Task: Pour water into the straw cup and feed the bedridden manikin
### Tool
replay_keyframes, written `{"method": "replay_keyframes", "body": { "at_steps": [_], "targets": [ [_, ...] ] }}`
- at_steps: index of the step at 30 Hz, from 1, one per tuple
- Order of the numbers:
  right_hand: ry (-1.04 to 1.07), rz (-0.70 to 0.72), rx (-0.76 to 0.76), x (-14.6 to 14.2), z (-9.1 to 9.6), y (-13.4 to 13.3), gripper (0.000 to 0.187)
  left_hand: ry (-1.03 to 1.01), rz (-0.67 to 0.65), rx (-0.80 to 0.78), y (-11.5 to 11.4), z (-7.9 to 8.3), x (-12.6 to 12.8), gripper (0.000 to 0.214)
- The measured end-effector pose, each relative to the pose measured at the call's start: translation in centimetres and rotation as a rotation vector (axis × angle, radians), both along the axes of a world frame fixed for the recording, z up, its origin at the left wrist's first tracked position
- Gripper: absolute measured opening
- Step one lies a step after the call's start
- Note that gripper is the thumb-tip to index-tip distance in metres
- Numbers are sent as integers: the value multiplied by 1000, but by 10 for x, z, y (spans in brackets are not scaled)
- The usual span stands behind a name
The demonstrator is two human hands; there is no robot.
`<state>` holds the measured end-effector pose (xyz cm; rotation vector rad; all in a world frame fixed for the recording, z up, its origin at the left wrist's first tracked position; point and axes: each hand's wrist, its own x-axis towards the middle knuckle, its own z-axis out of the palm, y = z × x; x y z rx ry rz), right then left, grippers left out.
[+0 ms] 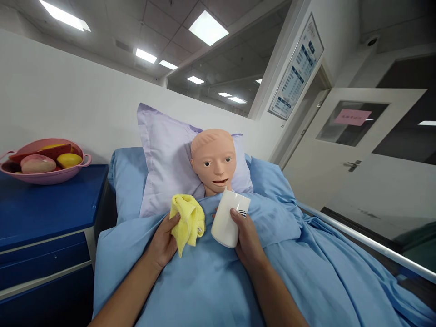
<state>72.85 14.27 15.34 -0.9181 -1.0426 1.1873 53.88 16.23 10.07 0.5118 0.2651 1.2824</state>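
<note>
My left hand (166, 238) is closed on a bunched yellow cloth (187, 218), held above the blue quilt (200, 290). In my right hand (247, 234) is a white cup (226, 222) with a small black striped mark, its rim tilted toward the chin of a manikin (214, 159). The cup's top is just below the manikin's slightly parted mouth; whether it touches the chin I cannot tell. What the cup contains is hidden. The manikin's head rests against a lilac pillow (165, 159), its body covered by the quilt.
At the left, a pink basket (44, 179) of fruit stands on a blue bedside cabinet (68, 200). A white bed rail (368, 240) runs along the right side. Behind are a white wall (85, 100) and a door (340, 177).
</note>
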Motion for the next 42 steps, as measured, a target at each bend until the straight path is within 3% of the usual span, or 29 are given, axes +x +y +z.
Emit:
{"method": "replay_keyframes", "body": {
  "at_steps": [22,32,35,38,40,42],
  "targets": [
    [-27,-69,19,-3,-3,4,52,-8,-7,-14,6,-6,0,33],
    [-165,-389,253,2,-12,6,63,258,106,-14,2,4,0,41],
    [-153,-486,280,5,-10,5,63,451,255,28,-3,19,5,43],
    [-134,-550,267,7,-7,4,60,736,605,156,-7,45,16,42],
    [-119,-562,261,8,-6,5,59,877,897,341,-7,66,26,39],
    [-115,-562,258,8,-6,6,60,919,1114,680,-1,86,38,34]
  ]
}}
